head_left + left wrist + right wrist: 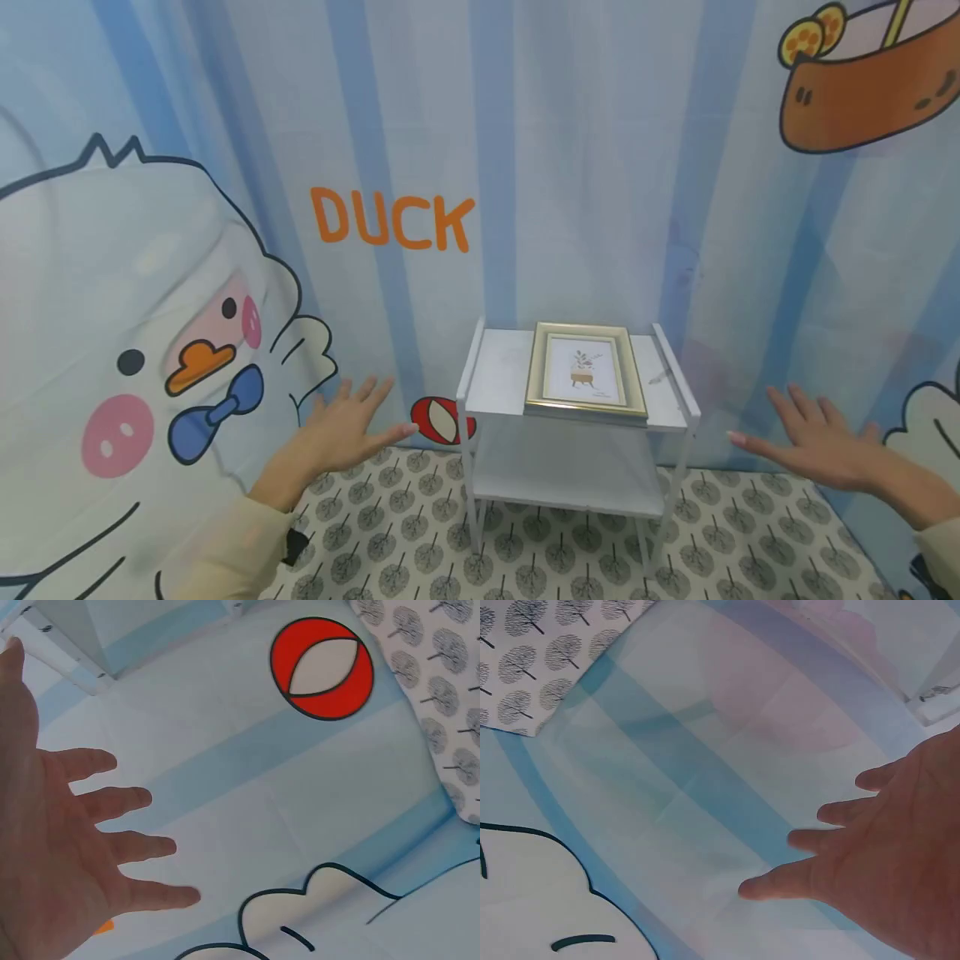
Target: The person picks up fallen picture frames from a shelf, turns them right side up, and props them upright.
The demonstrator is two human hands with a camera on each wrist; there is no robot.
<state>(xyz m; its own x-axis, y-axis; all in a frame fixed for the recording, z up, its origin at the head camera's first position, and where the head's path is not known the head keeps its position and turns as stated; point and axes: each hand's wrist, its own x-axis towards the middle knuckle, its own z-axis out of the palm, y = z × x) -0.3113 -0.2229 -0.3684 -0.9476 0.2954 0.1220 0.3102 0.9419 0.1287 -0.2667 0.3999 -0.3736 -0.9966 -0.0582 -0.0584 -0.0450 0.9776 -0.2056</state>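
Observation:
A gold-edged picture frame (586, 372) with a plant print lies flat on the top shelf of a small white stand (498, 367). To the left of the stand my left hand (337, 429) is held in the air, fingers spread, touching nothing. On the stand's other side my right hand (825, 442) hovers likewise, fingers apart and holding nothing. The left wrist view shows the left palm (67, 847) with its fingers extended. In the right wrist view, the right palm (900, 855) also has its fingers stretched out.
Behind the stand hangs a striped blue and white curtain (585, 167) printed with a large duck and orange lettering (393, 221). The stand has a lower shelf (566, 471). Below is a tree-patterned floor covering (420, 533).

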